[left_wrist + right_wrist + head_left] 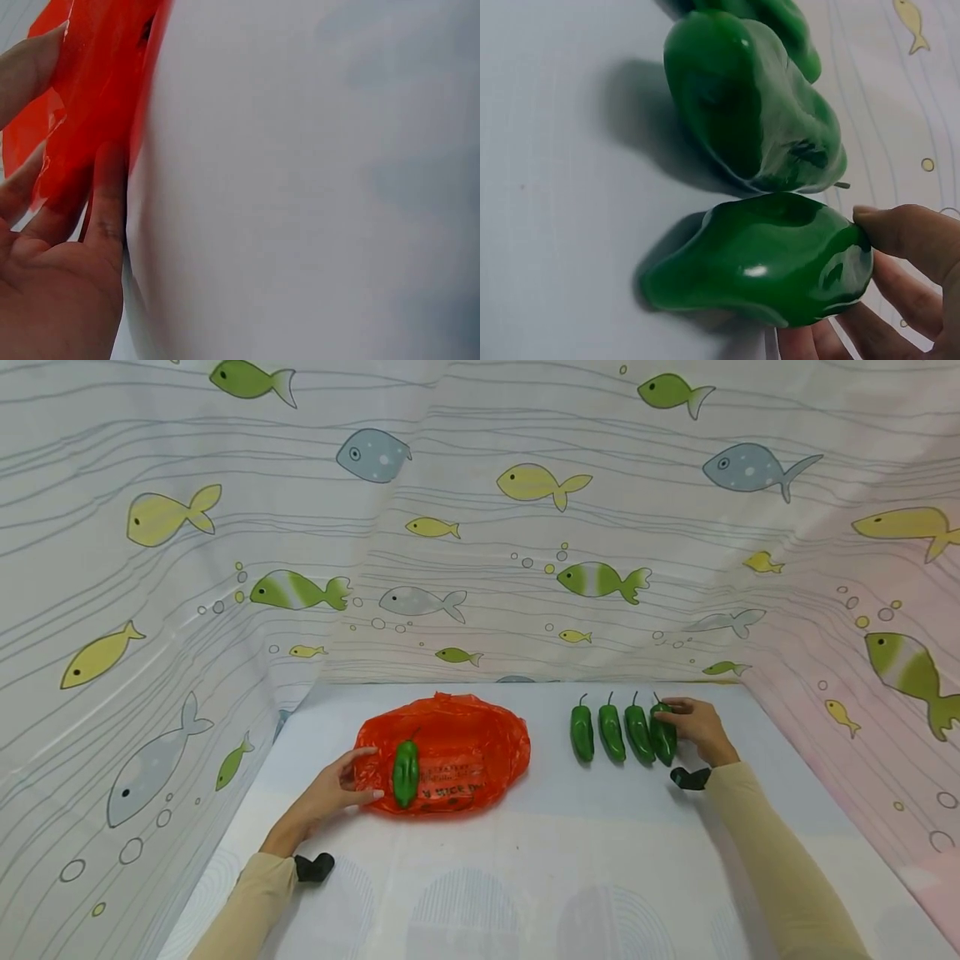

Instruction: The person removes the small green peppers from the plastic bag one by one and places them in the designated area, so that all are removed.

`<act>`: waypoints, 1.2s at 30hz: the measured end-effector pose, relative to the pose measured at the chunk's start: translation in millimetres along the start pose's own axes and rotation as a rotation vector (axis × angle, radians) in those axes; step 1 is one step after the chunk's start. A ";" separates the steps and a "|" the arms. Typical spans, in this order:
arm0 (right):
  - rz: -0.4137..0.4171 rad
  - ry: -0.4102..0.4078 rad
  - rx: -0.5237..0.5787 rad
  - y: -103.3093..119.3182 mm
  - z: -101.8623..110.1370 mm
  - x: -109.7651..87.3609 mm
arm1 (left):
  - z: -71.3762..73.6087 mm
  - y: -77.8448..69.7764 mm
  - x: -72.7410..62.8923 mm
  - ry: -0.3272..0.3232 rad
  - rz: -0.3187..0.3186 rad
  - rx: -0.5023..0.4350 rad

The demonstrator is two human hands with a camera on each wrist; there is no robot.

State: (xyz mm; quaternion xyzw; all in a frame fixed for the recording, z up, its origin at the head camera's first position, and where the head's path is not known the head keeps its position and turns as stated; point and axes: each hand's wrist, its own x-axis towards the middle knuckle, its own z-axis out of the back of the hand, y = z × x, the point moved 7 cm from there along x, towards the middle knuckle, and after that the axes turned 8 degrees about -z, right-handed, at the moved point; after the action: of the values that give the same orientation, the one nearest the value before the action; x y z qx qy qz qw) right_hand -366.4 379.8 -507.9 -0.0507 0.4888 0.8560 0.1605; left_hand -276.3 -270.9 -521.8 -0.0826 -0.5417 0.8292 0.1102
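Note:
My left hand holds the left side of a red plastic bag, its fingers and thumb spread about the crinkled edge. In the left wrist view, the bag lies between the thumb and the fingers, and thin plastic covers some fingertips. One green pepper lies on the bag, stem pointing away. At the right, several green peppers stand in a row. My right hand grips the rightmost pepper near its stem end. Beside it lies another pepper.
The pale table carries faint arch patterns near its front. A fish-print sheet rises behind it and along both sides. Black wrist cameras sit at both sleeves.

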 end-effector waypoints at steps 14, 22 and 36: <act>0.044 -0.004 -0.071 0.4 6.2 1.4 | -3.1 0.8 2.3 0.013 -0.011 -0.040; 0.057 -0.035 -0.123 0.9 7.8 -0.1 | -3.5 -2.2 0.9 0.036 -0.057 -0.078; 0.159 -0.087 -0.128 40.2 6.6 -20.0 | -1.8 -4.9 -0.2 0.040 -0.065 -0.087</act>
State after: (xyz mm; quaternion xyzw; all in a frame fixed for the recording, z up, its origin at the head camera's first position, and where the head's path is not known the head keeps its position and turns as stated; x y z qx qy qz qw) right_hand -360.1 362.1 -466.6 0.0154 0.4282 0.8969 0.1095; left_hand -275.2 -267.5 -518.0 -0.0861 -0.5774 0.7990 0.1440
